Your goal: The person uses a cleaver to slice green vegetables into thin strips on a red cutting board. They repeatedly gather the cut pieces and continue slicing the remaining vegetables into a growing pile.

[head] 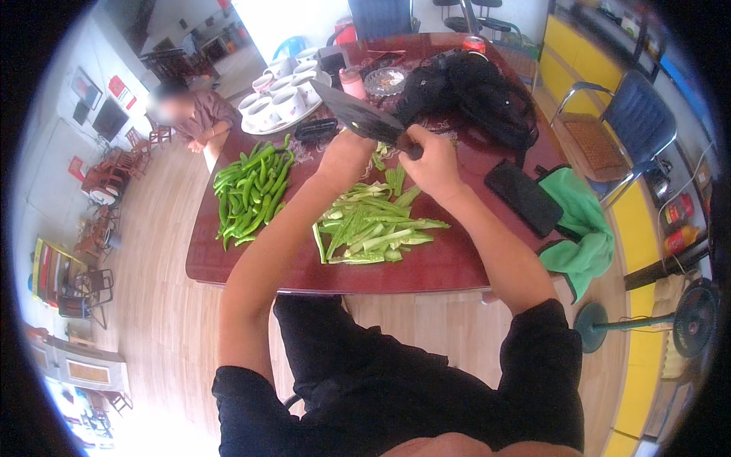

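Observation:
In my right hand [432,163] is the handle of a cleaver [365,114], raised above the table with its dark broad blade pointing up and to the left. My left hand [349,160] is up against the near side of the blade, its fingers mostly hidden behind the metal. A small pale bit clings to the blade. Below my hands, a loose pile of cut green gourd strips [377,225] with ridged skin lies directly on the dark red table [274,277]. To the left of it is a heap of whole green chili peppers [251,191].
A tray of white mugs [285,103] stands at the back left, near a pink bottle [352,84] and a glass ashtray [385,81]. At the right lie a black bag [474,97], a black phone-like slab [523,197] and a green cloth [582,228]. A person [200,114] sits beyond the left edge.

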`<state>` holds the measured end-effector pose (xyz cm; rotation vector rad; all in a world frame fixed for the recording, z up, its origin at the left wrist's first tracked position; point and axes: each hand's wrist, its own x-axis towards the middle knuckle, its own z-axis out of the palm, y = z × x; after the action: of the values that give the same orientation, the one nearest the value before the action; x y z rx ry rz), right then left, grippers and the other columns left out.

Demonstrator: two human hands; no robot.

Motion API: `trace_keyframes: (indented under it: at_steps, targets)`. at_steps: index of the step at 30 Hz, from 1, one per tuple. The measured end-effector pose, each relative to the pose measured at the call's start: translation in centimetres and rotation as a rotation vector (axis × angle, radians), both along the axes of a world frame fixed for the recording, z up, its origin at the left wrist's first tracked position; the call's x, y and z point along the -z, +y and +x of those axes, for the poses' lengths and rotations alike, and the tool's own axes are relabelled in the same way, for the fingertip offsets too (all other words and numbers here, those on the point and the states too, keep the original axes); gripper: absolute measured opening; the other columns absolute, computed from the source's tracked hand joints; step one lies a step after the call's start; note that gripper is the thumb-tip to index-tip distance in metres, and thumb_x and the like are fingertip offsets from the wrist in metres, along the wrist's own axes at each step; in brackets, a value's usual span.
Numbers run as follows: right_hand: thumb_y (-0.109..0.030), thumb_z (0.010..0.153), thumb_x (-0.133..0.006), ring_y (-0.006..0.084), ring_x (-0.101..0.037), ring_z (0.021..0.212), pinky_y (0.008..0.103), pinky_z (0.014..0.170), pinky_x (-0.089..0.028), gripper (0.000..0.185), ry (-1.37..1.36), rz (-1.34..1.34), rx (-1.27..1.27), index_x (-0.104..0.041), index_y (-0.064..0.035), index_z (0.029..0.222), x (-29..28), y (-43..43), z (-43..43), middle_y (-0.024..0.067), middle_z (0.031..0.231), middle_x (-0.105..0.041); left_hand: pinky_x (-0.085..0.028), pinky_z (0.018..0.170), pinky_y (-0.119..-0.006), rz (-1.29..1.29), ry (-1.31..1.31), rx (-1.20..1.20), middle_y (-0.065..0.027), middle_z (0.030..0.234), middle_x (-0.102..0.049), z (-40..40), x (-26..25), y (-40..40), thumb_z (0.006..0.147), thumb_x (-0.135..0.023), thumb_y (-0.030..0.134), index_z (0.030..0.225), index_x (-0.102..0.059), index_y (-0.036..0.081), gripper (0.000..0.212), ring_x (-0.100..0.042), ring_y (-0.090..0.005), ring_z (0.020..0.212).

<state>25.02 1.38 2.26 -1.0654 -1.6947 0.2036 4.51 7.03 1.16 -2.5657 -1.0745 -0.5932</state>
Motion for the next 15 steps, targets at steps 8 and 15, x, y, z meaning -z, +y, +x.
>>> trace_keyframes:
  at_steps: [8,15]
  targets:
    - [-0.012,0.073,-0.069,0.0382,-0.065,0.076,0.0406,0.065,-0.049,0.017,0.161,-0.053,0.015,-0.062,-0.0023,0.086,0.7,1.2,0.4,0.0186,0.078,-0.065,-0.049,0.081,-0.045,-0.209,-0.072,0.036,-0.0147,0.092,-0.062,0.7,1.0,-1.1,0.081,-0.059,0.009,0.089,-0.065,0.006,0.010,-0.059,-0.0358,0.092]
    - [-0.010,0.075,-0.065,0.0374,-0.065,0.076,0.0389,0.065,-0.048,0.014,0.238,-0.044,0.082,-0.061,-0.0006,0.084,0.8,2.2,1.7,0.0196,0.078,-0.064,-0.049,0.083,-0.044,-0.196,0.042,0.003,-0.0161,0.088,-0.062,-0.4,1.1,-1.0,0.081,-0.062,0.014,0.087,-0.067,0.003,0.013,-0.060,-0.0351,0.091]
